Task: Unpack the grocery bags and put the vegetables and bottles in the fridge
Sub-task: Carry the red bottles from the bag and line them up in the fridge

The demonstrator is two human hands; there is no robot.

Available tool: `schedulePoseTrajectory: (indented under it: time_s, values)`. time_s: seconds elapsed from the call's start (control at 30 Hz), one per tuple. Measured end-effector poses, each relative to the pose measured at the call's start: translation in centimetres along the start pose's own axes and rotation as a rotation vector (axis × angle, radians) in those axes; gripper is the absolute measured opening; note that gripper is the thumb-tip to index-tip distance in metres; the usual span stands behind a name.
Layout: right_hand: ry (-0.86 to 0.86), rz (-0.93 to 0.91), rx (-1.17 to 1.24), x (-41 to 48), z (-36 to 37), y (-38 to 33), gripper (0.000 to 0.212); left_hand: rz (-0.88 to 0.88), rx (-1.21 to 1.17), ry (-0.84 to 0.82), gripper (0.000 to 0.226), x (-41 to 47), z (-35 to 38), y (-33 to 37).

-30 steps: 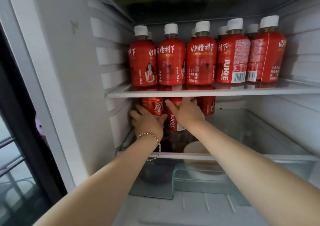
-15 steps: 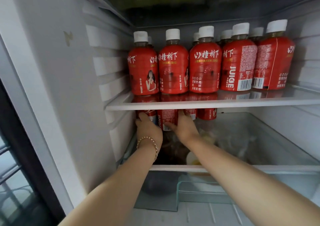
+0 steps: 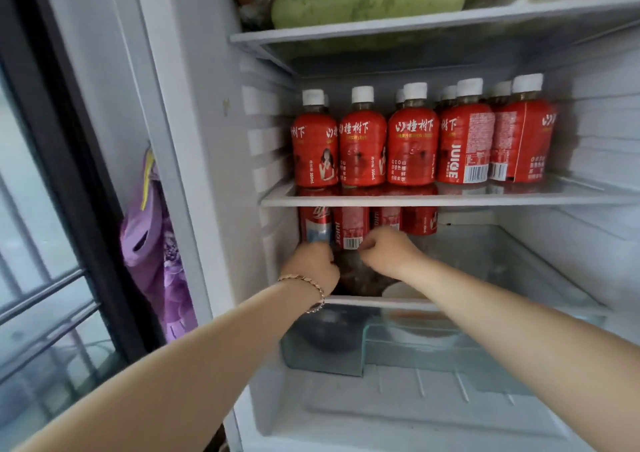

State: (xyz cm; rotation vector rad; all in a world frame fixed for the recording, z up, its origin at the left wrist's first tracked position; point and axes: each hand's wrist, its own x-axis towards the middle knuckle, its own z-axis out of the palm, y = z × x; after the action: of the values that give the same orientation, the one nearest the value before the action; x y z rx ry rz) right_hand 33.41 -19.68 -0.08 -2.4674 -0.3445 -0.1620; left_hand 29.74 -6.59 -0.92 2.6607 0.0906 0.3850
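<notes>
Four red juice bottles stand in a row at the left of the fridge's lower shelf (image 3: 450,302), their tops hidden behind the front edge of the middle shelf (image 3: 485,198). Both bare forearms reach in to them.

The left hand (image 3: 313,266), with a gold bracelet (image 3: 304,280) on the wrist, is balled up against the bottom of the leftmost lower bottle (image 3: 316,225). The bottle rises straight out from above the knuckles, and its base is hidden behind the hand. The fingers are curled, but it is hard to say whether they wrap the bottle or only lie against it.

The right hand (image 3: 389,251) sits just to the right, apart from the left hand. Its fingers are curled into a loose fist, with the thumb and forefinger drawn together at the lower edge of the barcode label on the second lower bottle (image 3: 350,230). Nothing shows inside that hand. The bottle stands above and just left of the knuckles, touching or nearly so.

Beneath both hands lies a dark bagged bundle (image 3: 360,278), with a white bowl (image 3: 403,290) just beside it.

On the middle shelf a full row of red juice bottles (image 3: 412,147) with white caps stands upright, with more behind. A pale green gourd (image 3: 367,0) lies on the top shelf (image 3: 433,24). A purple cloth (image 3: 156,261) hangs outside the fridge on the left.
</notes>
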Motion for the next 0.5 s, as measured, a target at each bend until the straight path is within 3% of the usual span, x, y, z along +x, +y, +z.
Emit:
schedulePoseTrajectory:
  time_s: [0.17, 0.33, 0.5]
  values:
    - [-0.2, -0.248, -0.095, -5.3, -0.8, -2.4, 0.017, -0.038, 0.046, -0.088, 0.024, -7.9, -3.0, -1.1]
    - [-0.427, -0.555, -0.138, -12.6, 1.8, -6.1, 0.021, -0.293, 0.184, -0.039, 0.027, -19.1, -5.0, -4.0]
    - [-0.663, -0.835, -0.167, -23.2, 6.1, -12.6, 0.023, -0.693, 0.251, 0.041, 0.024, -33.0, -7.9, -7.1]
